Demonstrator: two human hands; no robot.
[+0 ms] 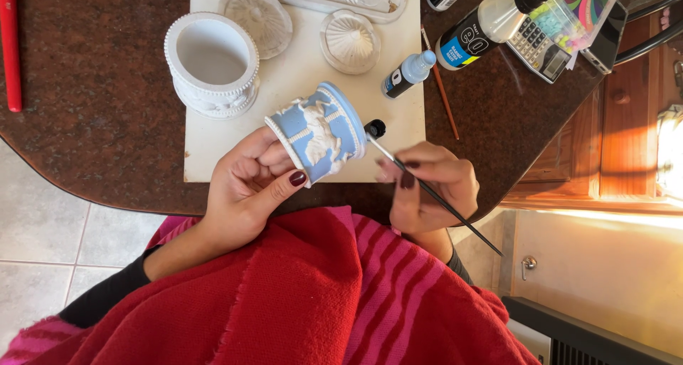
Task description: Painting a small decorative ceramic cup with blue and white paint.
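From above, the left hand (245, 187) is wrapped around a small relief pot (319, 134), blue already laid around its white figures, held over the cream board (213, 151). The right hand (430, 187) pinches a thin brush (427, 194) near it. A white unpainted pot (212, 62) waits. Paint bottles (491, 23) with blue-and-black labels lie upper right.

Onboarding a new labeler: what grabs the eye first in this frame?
The blue pot with white relief at centre, held by the left hand above a red shawl. Next, the right hand pointing a thin black brush at the pot's base. Behind, an unpainted white pot on the white board.
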